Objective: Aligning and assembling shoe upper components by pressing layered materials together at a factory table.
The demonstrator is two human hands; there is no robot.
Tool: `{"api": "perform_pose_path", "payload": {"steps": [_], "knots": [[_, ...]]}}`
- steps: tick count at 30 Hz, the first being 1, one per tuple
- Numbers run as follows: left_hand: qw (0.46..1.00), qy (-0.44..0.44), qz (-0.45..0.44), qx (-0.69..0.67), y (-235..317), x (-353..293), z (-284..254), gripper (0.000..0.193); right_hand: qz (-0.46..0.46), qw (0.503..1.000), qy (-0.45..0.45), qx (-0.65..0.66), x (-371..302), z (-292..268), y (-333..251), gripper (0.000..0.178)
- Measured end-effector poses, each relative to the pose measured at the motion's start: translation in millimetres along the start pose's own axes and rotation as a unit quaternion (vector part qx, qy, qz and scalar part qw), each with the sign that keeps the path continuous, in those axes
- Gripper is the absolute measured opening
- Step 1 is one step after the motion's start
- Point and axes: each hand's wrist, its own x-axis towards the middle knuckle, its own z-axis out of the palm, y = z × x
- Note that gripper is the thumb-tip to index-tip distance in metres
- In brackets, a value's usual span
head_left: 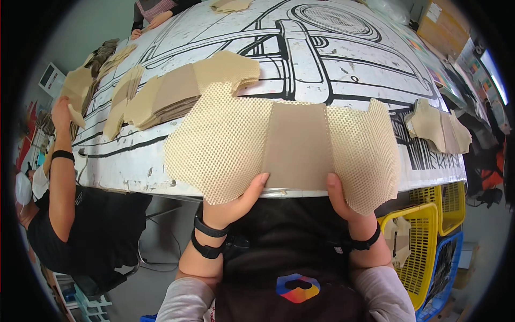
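A cream mesh fabric panel [220,134] with a smooth taupe strip [296,139] across its middle is spread out before me, over the table's near edge. My left hand [238,203] grips its lower edge left of the strip, thumb on top and fingers hidden beneath. On the other side of the strip, my right hand [341,197] holds the same edge, its thumb also on top. Just behind the panel lies a stack of similar panels [177,91], partly covered by it. Further right on the table rest a few more folded panels [441,129].
The white table [123,174] bears black line drawings. Yellow crates [421,252] and a blue crate [448,268] stand below its right end, one holding panels. At left a co-worker's hand [61,112] touches another pile; another person's hands [155,22] rest at the far edge.
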Motion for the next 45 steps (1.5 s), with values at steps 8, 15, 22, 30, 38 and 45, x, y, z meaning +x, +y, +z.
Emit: {"api": "perform_pose_path", "payload": {"steps": [8,15,22,30,38,45], "knots": [[0.999,-0.039,0.002,0.035,-6.4,-3.4,-6.5,0.027,0.017,1.000,-0.010,0.006,-4.9,1.7,3.2,0.036],[0.996,-0.021,0.066,0.064,-5.4,-0.7,-2.4,0.024,0.027,0.999,-0.020,-0.007,-3.5,2.0,3.1,0.034],[0.997,-0.025,0.034,0.057,-3.6,-3.5,-1.5,0.024,0.026,0.999,-0.010,-0.037,-4.8,6.6,7.0,0.032],[0.996,-0.071,-0.016,0.044,-2.5,-3.0,-1.9,0.029,0.024,0.998,-0.001,-0.059,-7.5,5.4,9.4,0.027],[0.996,-0.058,0.011,0.062,-5.5,-2.8,-1.8,0.031,0.009,0.996,-0.005,-0.083,-5.2,7.0,8.2,0.028],[0.996,-0.068,0.010,0.064,-2.6,-1.2,-1.0,0.032,0.018,0.997,-0.016,-0.072,-4.7,6.1,7.3,0.028]]}}
